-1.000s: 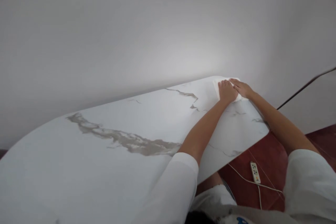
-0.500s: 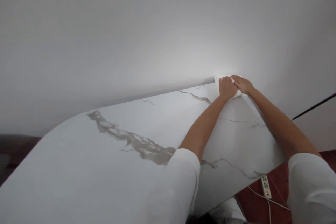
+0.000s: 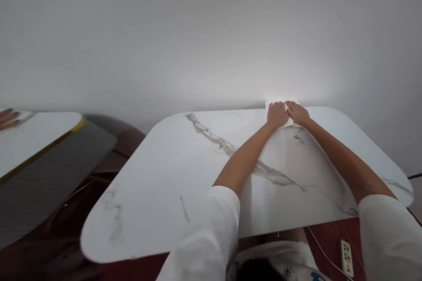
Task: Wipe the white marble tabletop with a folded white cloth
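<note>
The blue print [image 3: 317,276] on the clothing [image 3: 273,252] showed only partly. With both arms [image 3: 242,158] stretched forward, the left hand [image 3: 277,114] and the right hand [image 3: 298,113] lay flat, unclenched, upon the white cloth [image 3: 290,122] at the far edge of the table [image 3: 148,184].

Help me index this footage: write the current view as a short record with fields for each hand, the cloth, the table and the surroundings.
Left hand: palm down on the white cloth; hand
Right hand: on the cloth, close beside the left; hand
Cloth: at the far edge of the marble-patterned table, by the wall; cloth or paper, unclear
Table: white, rounded corners, grey-brown veins
Floor: red, with a power strip lower right
Left side: gold-edged tabletop; another person's hand, partly cut off
</note>
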Tool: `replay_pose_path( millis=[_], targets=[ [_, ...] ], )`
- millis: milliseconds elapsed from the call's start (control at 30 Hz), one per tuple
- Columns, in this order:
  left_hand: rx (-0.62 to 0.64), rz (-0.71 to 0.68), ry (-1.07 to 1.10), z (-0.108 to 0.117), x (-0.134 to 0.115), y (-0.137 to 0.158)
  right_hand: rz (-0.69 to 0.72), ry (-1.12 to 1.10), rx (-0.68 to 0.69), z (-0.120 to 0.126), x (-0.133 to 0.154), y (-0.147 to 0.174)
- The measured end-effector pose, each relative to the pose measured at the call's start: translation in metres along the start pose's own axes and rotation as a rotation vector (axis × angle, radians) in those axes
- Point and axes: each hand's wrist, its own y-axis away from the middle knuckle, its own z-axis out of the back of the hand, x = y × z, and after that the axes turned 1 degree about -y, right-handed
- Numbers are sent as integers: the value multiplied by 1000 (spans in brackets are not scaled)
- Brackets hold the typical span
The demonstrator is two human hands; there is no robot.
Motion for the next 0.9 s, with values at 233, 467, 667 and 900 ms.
replay_pose_path(
  millis=[233,467,667,900],
  targets=[
    [90,10,-59,39,111,48,69,0,-32,-20,126,-28],
    [152,110,-101,86,218,106,153,-105,-24,-42,249,-60],
    [175,238,-155,119,288,153,213,-207,-37,-61,339,-85],
    [199,362,-249,145,324,213,297,-318,38,-60,408,-73]
  ],
)
